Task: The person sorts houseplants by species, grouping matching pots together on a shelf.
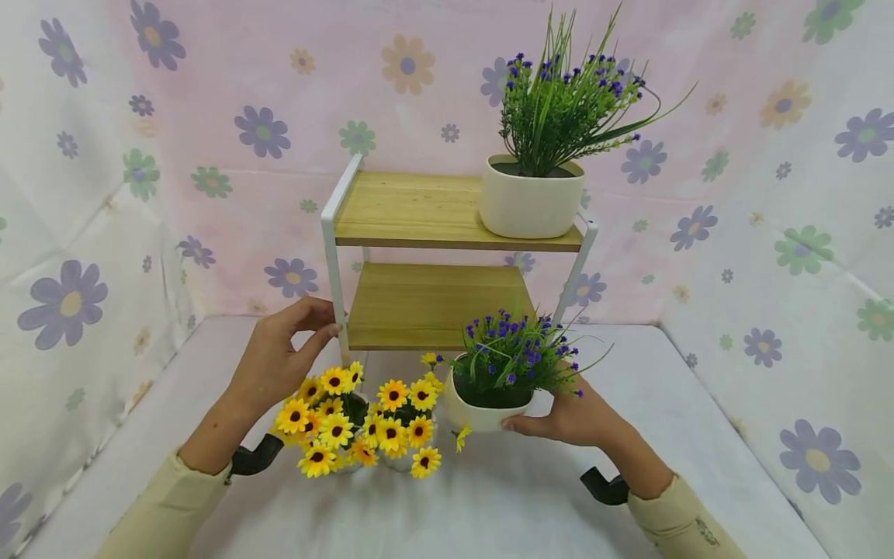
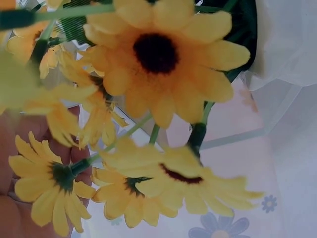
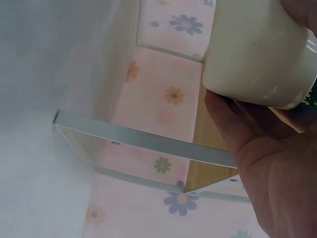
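Note:
A two-tier wooden shelf (image 1: 426,210) with a white frame stands at the back of the table. My left hand (image 1: 279,357) grips its front left leg (image 1: 334,264). My right hand (image 1: 569,419) holds a cream pot of purple flowers (image 1: 489,411) just above the table in front of the shelf; the pot (image 3: 257,49) shows close up in the right wrist view, held by my fingers (image 3: 242,124). A like pot of purple flowers (image 1: 532,203) sits on the top tier at the right. Yellow sunflowers (image 1: 356,419) stand by my left wrist and fill the left wrist view (image 2: 158,54).
A white cloth covers the table (image 1: 489,505). Flower-printed fabric walls (image 1: 768,194) close in the back and both sides. The lower shelf tier (image 1: 433,303) is bare wood. The shelf's white frame (image 3: 148,141) crosses the right wrist view.

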`<state>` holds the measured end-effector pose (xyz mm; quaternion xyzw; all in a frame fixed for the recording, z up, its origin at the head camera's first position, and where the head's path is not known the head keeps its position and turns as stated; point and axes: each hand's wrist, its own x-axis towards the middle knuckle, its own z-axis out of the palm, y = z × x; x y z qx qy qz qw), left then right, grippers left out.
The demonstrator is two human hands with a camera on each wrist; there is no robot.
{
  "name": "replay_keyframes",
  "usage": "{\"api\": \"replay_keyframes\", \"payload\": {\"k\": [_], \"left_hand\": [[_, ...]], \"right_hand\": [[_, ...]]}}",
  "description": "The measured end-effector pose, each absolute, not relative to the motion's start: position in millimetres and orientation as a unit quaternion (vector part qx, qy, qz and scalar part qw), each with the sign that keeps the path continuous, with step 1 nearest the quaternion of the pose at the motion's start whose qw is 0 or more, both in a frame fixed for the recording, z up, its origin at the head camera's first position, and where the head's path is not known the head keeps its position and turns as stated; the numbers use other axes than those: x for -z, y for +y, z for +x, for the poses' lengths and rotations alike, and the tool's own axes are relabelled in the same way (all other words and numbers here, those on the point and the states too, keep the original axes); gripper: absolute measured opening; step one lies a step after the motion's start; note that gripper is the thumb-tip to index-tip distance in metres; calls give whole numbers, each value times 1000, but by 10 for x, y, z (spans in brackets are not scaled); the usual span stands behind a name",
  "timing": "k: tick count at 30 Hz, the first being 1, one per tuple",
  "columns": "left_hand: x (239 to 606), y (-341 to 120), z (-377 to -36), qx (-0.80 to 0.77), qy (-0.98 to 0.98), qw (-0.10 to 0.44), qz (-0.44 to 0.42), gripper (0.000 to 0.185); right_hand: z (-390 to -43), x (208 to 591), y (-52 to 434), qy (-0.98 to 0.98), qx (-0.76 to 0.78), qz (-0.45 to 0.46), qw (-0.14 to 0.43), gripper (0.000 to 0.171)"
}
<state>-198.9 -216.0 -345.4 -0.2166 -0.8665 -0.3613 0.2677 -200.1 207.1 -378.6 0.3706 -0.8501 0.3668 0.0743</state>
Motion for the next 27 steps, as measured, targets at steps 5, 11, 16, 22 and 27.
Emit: {"api": "replay_keyframes", "payload": {"k": [5, 11, 16, 22, 27], "left_hand": [[3447, -2172, -1978, 358, -868, 270, -213, 17], [3430, -2174, -1979, 360, -867, 271, -213, 18], [3420, -2170, -1985, 361, -866, 272, -213, 18], [3436, -2175, -1991, 360, -864, 275, -220, 17], [3461, -2170, -1994, 361, -863, 274, -223, 16]], "right_hand": [[-1953, 3701, 2088, -856, -376, 350, 59, 99], [-1878, 3553, 2070, -878, -355, 316, 64, 99], [-1853, 3461, 2051, -867, -376, 320, 68, 97], [-1871, 3343, 2013, -820, -415, 381, 105, 97], [-1855, 3189, 1928, -804, -422, 398, 132, 95]]}}
